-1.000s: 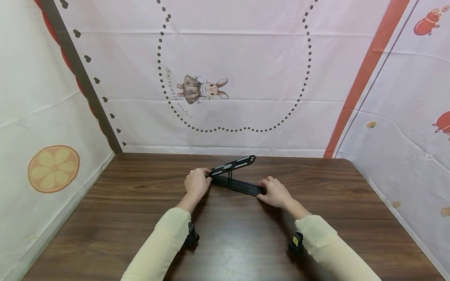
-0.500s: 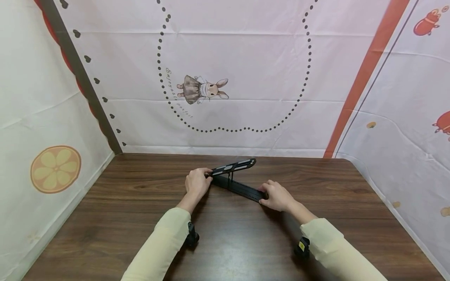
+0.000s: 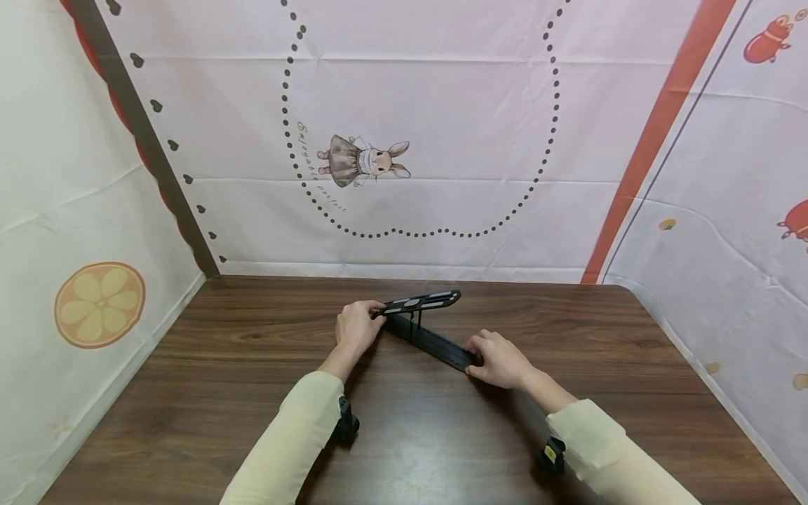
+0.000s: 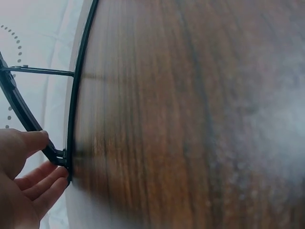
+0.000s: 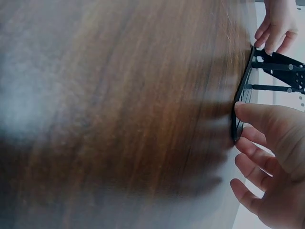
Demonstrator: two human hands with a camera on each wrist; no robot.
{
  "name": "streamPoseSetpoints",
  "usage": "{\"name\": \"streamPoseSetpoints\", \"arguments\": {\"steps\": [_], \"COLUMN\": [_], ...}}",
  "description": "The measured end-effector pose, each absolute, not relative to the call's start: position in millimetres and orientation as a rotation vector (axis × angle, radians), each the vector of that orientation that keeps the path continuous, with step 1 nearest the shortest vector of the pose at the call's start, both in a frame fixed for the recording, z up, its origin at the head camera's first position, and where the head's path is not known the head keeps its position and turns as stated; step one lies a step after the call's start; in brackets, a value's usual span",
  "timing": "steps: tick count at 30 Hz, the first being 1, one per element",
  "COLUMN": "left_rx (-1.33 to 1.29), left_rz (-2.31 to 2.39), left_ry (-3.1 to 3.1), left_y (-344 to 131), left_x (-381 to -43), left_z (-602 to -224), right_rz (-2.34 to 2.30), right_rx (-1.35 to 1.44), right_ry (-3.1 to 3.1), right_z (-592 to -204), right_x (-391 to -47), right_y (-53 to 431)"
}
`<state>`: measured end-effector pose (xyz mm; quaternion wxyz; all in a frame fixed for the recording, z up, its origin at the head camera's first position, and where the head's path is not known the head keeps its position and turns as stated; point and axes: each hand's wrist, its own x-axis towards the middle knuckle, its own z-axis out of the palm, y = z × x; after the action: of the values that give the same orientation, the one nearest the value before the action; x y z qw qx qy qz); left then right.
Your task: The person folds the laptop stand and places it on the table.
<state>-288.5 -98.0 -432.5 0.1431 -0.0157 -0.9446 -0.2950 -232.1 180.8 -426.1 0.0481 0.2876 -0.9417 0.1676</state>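
A black folding stand sits on the table, its slotted upper plate (image 3: 435, 300) raised at a slant above a flat base (image 3: 432, 342). Thin struts (image 3: 414, 321) join the two parts. My left hand (image 3: 356, 327) grips the hinged end; in the left wrist view, its thumb lies on the slanted arm (image 4: 19, 102) and the fingers reach below near the hinge (image 4: 59, 157). At the opposite end, my right hand (image 3: 499, 359) pinches the base between thumb and fingers. The right wrist view shows that thumb (image 5: 257, 114) on the base's edge.
The brown wood-grain table (image 3: 252, 393) spreads around both arms. Behind it hangs a pale printed cloth (image 3: 442, 140), with more cloth along the left and right sides. Black wrist cameras (image 3: 346, 422) are strapped at both cuffs.
The base's right end has swung toward me along with my right hand. The upper plate looks lower and flatter. My left hand stays at the hinge, shifted slightly right.
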Motion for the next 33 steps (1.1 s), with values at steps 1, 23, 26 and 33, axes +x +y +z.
{"name": "streamPoseSetpoints", "arguments": {"steps": [1, 23, 26, 33], "left_rx": [-0.049, -0.121, -0.133, -0.138], "left_rz": [-0.857, -1.025, -1.037, -1.078], "left_ry": [-2.724, -2.683, -2.677, -2.698], "left_y": [-97.8, -91.5, -90.5, -88.3], "left_x": [-289.0, -299.6, -301.6, -303.8], "left_z": [-432.4, -438.9, -439.5, -437.4], "right_rz": [0.507, 0.476, 0.475, 0.47], "right_rx": [0.881, 1.007, 1.027, 1.071], "right_ry": [-2.869, -2.816, -2.81, -2.8], "right_z": [-426.6, -430.3, -429.9, -430.3], "right_x": [-231.6, -209.8, -207.1, -202.5], "right_y": [180.8, 169.7, 167.0, 161.8]}}
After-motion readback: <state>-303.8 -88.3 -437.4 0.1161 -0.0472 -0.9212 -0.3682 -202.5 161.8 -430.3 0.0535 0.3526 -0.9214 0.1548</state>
